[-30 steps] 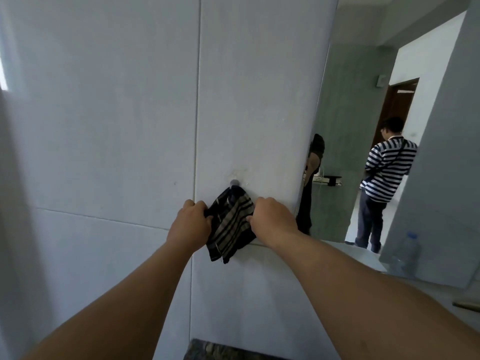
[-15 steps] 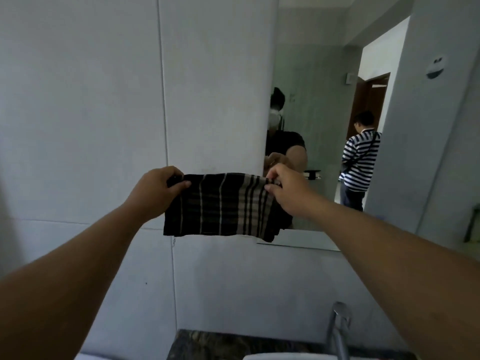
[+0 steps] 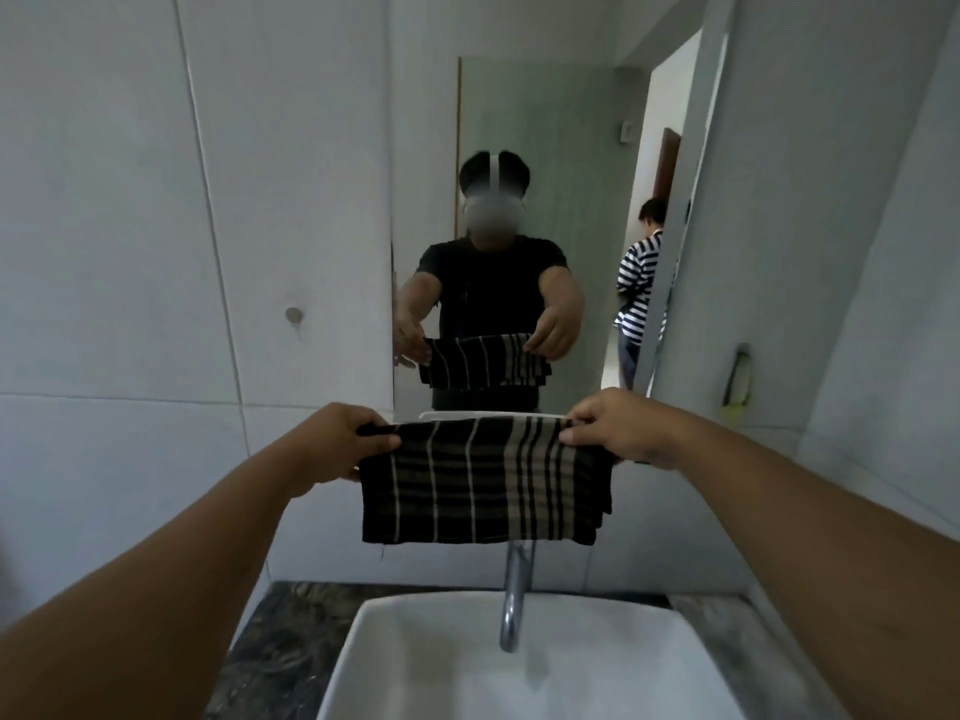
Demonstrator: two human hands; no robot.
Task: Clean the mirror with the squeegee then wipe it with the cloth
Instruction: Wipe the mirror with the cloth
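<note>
Cloth (image 3: 483,480): dark, with pale stripes crossing in a plaid; folded, stretched flat between both hands, hanging in the air above the tap and in front of the lower edge of the mirror. Its lower hem hides the top of the tap.

Left hand (image 3: 337,444): pinched shut on the cloth's upper left corner, thumb on the near face.

Right hand (image 3: 618,428): pinched shut on the cloth's upper right corner, thumb on the near face.

Mirror (image 3: 550,148): fixed to the pale tiled wall, upright. It reflects the person in a dark top with both arms out and the cloth held between them, and a second person in a striped top standing in a doorway.

Tap (image 3: 514,595): metal, curved spout, rising at the back edge of the counter and bending down over the basin.

Basin (image 3: 395,646): white, square-cornered, set on the counter under the tap.

Counter (image 3: 280,636): dark mottled stone, showing at the basin's left and right.

Squeegee: cannot be told for certain anywhere in view.
</note>
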